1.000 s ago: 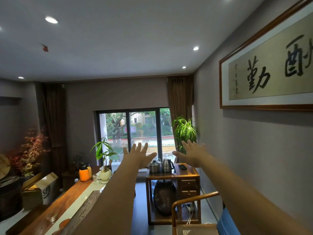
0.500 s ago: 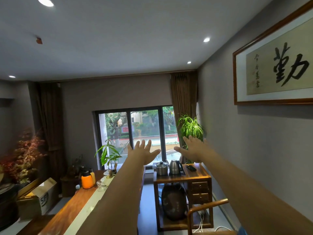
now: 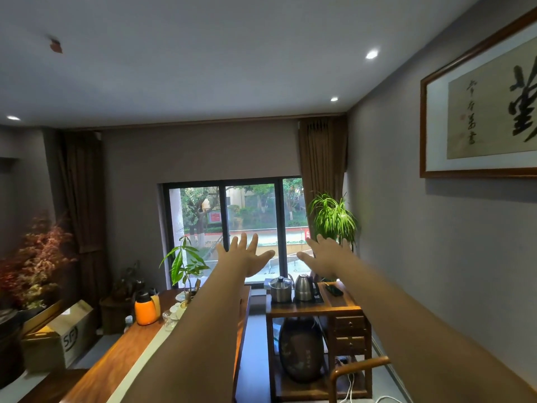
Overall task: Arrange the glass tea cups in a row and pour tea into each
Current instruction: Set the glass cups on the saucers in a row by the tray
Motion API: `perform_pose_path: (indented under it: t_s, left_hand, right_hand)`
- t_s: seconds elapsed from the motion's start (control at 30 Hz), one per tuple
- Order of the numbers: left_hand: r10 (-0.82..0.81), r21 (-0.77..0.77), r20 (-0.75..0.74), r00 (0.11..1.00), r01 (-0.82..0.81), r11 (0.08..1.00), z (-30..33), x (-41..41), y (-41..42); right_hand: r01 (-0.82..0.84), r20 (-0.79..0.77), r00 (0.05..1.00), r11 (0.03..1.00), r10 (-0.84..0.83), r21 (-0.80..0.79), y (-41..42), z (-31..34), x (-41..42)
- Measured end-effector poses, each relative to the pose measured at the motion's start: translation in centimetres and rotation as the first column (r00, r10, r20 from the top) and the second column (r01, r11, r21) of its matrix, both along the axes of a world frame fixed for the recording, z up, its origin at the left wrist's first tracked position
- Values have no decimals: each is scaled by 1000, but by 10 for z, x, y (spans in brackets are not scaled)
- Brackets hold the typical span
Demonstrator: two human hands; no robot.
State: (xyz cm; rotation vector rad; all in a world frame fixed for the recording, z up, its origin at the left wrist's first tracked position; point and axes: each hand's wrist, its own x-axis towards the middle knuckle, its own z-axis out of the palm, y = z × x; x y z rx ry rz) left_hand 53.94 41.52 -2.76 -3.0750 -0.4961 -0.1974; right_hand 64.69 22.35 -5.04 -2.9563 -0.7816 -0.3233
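Note:
Both arms stretch straight out in front of me, high above the furniture. My left hand is open with fingers spread and holds nothing. My right hand is also open and empty, a little to its right. Far below, on the long wooden tea table, a few small glass cups stand beside an orange thermos. My left forearm hides part of the table. Neither hand is near the cups.
A wooden side table at the right carries a steel pot and a steel kettle. A chair back curves below it. A cardboard box sits at the left; potted plants flank the window.
The camera has kept turning left, so the wall painting slid toward the right edge. Both hands stay open and outstretched, about the same distance apart.

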Motion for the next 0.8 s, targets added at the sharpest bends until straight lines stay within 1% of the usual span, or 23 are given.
perform_pose_path:
  t_s: [0.2, 0.4, 0.5, 0.8]
  left_hand:
    - [16, 1, -10, 1000, -16, 1000, 3, 65, 19]
    - [67, 7, 45, 997, -68, 998, 33, 140, 44]
    - [86, 19, 50, 995, -87, 996, 39, 174, 50]
    - [140, 14, 27, 990, -141, 990, 36, 240, 79]
  right_hand:
    - [-41, 1, 999, 999, 41, 20, 26, 4, 71]
    - [-76, 16, 997, 995, 75, 64, 47, 20, 153]
    - [-99, 12, 995, 992, 99, 80, 56, 27, 189]
    - [-177, -11, 984, 979, 179, 101, 101, 29, 263]
